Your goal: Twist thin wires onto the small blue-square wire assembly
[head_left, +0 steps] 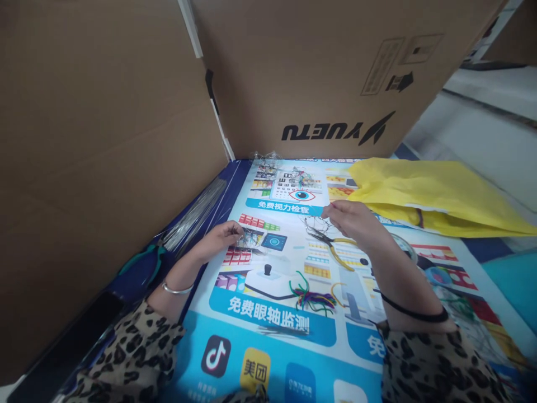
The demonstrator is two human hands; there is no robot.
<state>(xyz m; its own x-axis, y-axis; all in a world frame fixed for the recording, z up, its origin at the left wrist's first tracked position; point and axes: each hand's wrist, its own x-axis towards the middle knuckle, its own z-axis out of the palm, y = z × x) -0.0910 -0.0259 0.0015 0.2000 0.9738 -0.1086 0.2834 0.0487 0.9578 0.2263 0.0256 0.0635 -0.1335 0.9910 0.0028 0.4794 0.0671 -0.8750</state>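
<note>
L hand (220, 239) fingertips pressed together, thin wire tangle (250, 239) just R of them; can't tell if gripped. R hand (353, 221) appears to pinch round thin-wire mesh pc (318, 225). Yellow-handled metal pliers (330, 242) just below R hand: mesh could snag on tips, bend if pulled.

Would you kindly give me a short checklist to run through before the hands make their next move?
1. Hands apart: ok; the left hand and right hand do not touch.
2. Right grip: cannot tell; its fingertips are pinched beside the wire loop, contact too fine to see.
3. Left grip: cannot tell; its fingertips are by a small wire tangle.
4. Yellow-handled pliers near the right hand: ok, lying unheld.
5. Coloured threads away from both hands: ok.
</note>
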